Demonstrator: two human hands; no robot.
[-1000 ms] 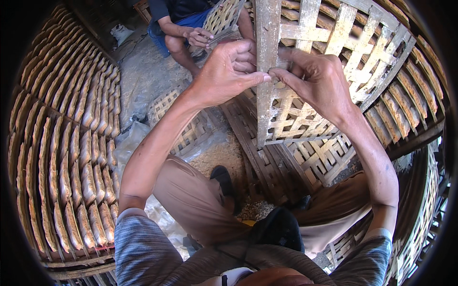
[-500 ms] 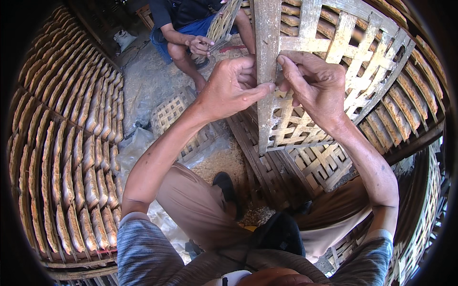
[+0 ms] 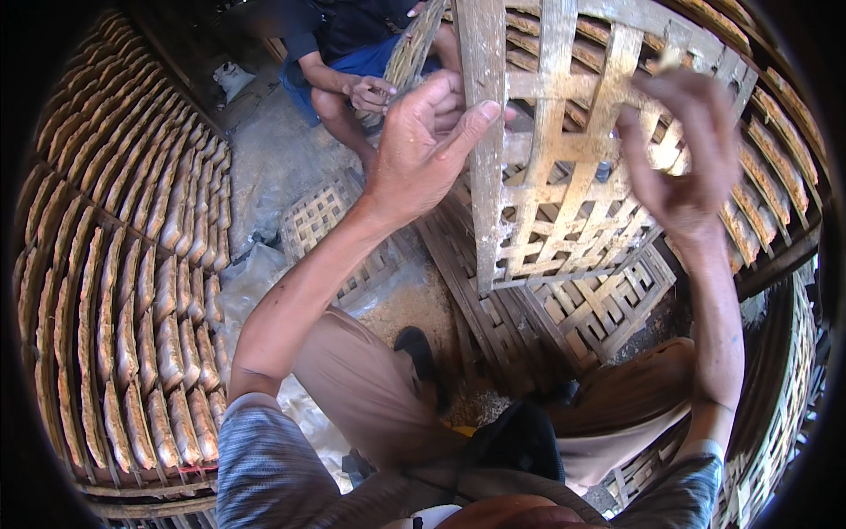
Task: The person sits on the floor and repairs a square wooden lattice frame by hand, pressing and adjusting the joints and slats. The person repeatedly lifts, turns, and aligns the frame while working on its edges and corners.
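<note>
A woven bamboo tray with a flat wooden border (image 3: pixel 487 198) stands upright in front of me, tilted. My left hand (image 3: pixel 419 150) grips the left border, thumb on the near face and fingers curled behind it. Over the right part of the lattice, my right hand (image 3: pixel 692 163) is raised with its fingers curved and spread apart. It is slightly blurred, and I see nothing in it. Below the tray's lower edge lie more lattice trays (image 3: pixel 608 304), piled up.
Racks of pale, brown-edged slabs (image 3: pixel 132 264) rise on the left, with similar slabs (image 3: pixel 767 172) at right. A seated person's hand (image 3: pixel 368 93) holds another woven piece (image 3: pixel 410 57). A lattice tray (image 3: pixel 322 212) and clear plastic (image 3: pixel 247 286) lie on the floor.
My right hand has left the border and moved right, its fingers opening. My left hand stays on the border, its thumb shifted upward. The tray has moved slightly.
</note>
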